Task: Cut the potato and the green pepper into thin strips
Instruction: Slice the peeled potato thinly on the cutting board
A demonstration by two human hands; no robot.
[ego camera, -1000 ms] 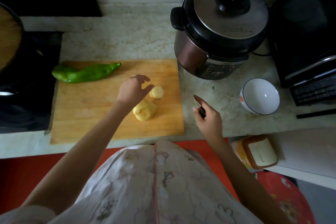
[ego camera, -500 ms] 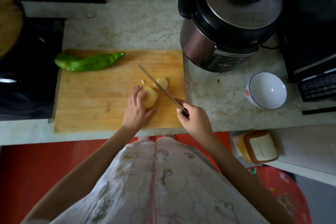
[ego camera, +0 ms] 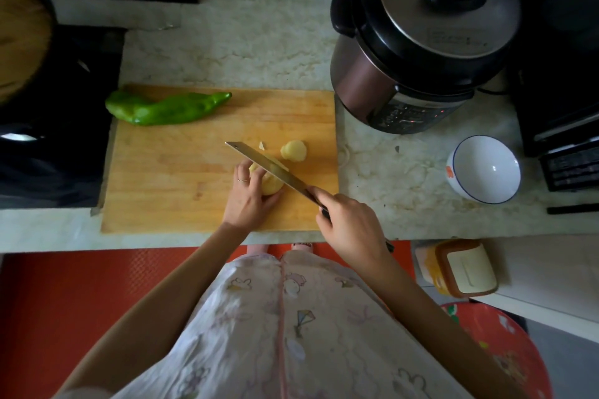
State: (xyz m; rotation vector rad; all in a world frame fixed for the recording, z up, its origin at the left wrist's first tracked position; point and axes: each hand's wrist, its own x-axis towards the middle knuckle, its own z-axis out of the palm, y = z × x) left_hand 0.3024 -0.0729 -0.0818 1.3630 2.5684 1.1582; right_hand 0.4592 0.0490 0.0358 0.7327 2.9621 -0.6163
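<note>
On the wooden board (ego camera: pixel 181 178), the left hand (ego camera: pixel 248 201) curls over the peeled potato (ego camera: pixel 272 186) while the right hand (ego camera: pixel 350 230) grips the knife (ego camera: pixel 269 167), blade seemingly resting on it (a cut piece (ego camera: pixel 293 151) lies just beyond). Farther off, the green pepper (ego camera: pixel 165 108) lies whole at the board's far-left corner.

"Where's the potato (ego camera: pixel 272 185)?"

"Peeled, pale yellow, on the near right part of the wooden cutting board (ego camera: pixel 181 172). The left hand (ego camera: pixel 248 201) holds the larger piece, and the knife (ego camera: pixel 269 168) blade lies slanted across its right side."

"Any other pieces?"

"A smaller rounded piece (ego camera: pixel 293 151) sits apart, just beyond the blade. A tiny sliver (ego camera: pixel 262 146) lies to its left."

"And the green pepper (ego camera: pixel 165 108)?"

"Whole, long and glossy, lying on its side at the board's far left corner, its narrow tip pointing right, well apart from the potato."
</note>
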